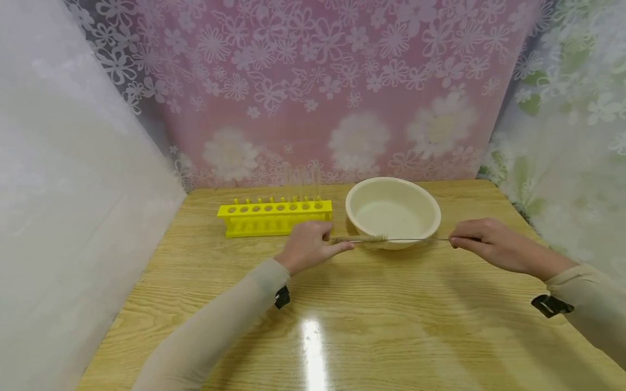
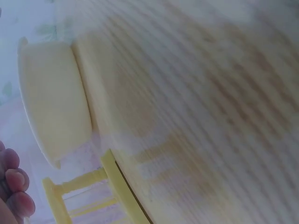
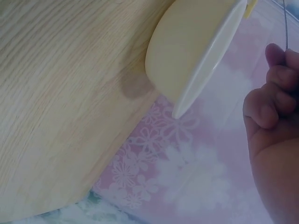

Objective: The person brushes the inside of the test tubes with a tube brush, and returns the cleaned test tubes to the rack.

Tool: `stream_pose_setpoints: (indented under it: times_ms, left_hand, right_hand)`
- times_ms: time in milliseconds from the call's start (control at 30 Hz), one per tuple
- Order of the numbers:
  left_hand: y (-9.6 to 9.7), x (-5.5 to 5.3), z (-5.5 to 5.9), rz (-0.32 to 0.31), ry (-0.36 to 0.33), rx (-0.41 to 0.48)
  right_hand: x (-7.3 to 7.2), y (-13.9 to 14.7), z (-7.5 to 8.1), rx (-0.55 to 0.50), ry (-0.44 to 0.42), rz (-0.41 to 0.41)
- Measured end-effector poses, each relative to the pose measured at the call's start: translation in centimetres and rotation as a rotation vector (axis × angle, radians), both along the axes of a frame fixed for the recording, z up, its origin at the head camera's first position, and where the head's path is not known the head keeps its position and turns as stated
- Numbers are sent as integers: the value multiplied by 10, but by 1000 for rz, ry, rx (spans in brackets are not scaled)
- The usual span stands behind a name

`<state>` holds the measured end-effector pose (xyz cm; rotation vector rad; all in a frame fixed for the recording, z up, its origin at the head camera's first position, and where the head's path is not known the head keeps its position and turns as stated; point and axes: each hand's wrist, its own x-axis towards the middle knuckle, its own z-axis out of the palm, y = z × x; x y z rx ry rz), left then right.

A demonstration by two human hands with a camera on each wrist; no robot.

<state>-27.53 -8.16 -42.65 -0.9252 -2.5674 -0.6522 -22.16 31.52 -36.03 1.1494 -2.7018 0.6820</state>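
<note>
A test tube brush stretches level between the two hands, over the front rim of a cream basin. My left hand grips around its bristled end, fingers curled. Whether a clear glass tube surrounds the bristles there, I cannot tell. At the other end my right hand pinches the thin wire handle between thumb and fingers. Curled fingertips of the left hand show at the edge of the left wrist view; the brush is hidden there.
A yellow test tube rack stands left of the basin, behind the left hand. Several clear glass test tubes stand upright in its right-hand holes. The wooden table ends at a pink flowered curtain, with pale curtains at both sides.
</note>
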Motion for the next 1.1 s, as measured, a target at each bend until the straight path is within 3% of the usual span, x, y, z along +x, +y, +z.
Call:
stream_pose_setpoints:
  times_ms: [300,700,933,1100]
  left_hand:
    - [-8,1,-1,22,26,-4]
    - [-15,1,0,45,45,-30]
    - [-3,2,-1,-13,89,-66]
    - [2,2,-2,3,84,-70]
  right_hand:
    - [0,-1,-2,28,-7,-87]
    - [-3,-27,-15,-81,-41,-130]
    - [-12,-62,-20,-62,-78,-74]
    - [-20,-87,-21,-124,-209,-43]
